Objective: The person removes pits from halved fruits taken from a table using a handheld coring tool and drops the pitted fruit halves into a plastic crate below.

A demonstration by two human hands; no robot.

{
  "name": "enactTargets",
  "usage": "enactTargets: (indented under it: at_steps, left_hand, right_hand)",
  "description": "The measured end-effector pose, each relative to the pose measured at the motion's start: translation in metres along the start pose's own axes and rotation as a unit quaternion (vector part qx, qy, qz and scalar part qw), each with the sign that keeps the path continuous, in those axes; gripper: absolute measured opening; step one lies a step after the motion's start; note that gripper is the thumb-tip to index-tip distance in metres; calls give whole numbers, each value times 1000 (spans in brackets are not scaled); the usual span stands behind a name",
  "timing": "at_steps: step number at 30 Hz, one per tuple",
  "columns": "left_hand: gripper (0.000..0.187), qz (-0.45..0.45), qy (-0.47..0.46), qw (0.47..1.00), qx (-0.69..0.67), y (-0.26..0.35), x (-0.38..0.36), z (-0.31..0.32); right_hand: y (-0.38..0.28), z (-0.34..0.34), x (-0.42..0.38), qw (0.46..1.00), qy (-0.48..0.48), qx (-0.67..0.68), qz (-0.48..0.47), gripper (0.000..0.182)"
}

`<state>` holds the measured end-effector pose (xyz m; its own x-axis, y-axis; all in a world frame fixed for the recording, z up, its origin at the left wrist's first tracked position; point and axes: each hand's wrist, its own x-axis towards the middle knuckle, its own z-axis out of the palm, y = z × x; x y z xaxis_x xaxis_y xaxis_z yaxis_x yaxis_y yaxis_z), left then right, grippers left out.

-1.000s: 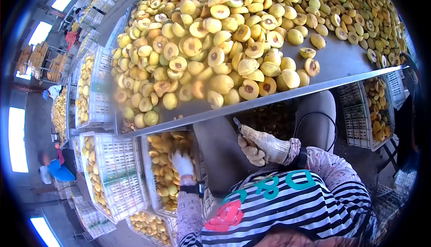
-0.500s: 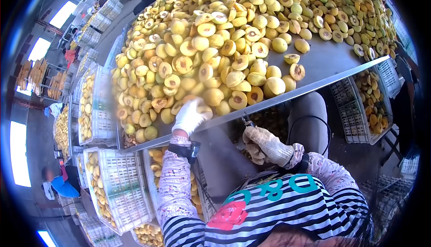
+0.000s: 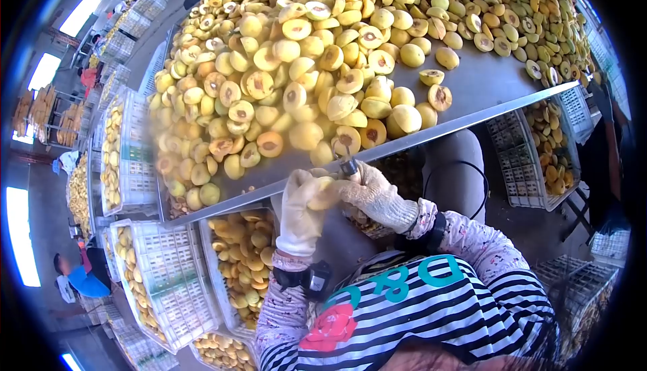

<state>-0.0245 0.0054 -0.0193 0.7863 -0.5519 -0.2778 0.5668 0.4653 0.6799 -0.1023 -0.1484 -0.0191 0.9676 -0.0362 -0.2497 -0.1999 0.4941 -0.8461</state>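
My left hand (image 3: 299, 212), in a pale glove, is closed around a yellow peach piece (image 3: 325, 194), just off the front edge of the metal table (image 3: 485, 78). Blur hides whether that piece is whole or halved. Right beside it, my gloved right hand (image 3: 381, 199) grips a small pitting tool (image 3: 348, 166) with a dark handle, its thin metal tip pointing up towards the table. Beyond both hands lies a big heap of halved peaches (image 3: 296, 31), many with the cut face and reddish centre showing.
A raised metal lip (image 3: 431, 140) runs along the table's front. Below left, white plastic crates (image 3: 168, 283) hold peach pieces, and another crate (image 3: 519, 162) stands at the right. A cable (image 3: 482, 189) loops near my knee. A person in blue (image 3: 91, 280) is at far left.
My left hand has come back from the heap with a peach piece, towards my body. My right hand has risen with the tool and moved left to meet it. The view has shifted slightly.
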Motion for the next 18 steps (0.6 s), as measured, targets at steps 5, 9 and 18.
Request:
enactTargets:
  at_steps: [5,9,18]
  left_hand:
    - [11,39,97,991,81,-18,-3,18]
    - [14,139,121,973,142,-45,2,7]
    - [29,271,46,875,398,-29,6,7]
  right_hand:
    - [4,2,1,938,85,-313,-124,23]
    - [11,-3,1,861,117,-460,-183,25]
    - [-5,2,-36,929,-201,-311,-6,32]
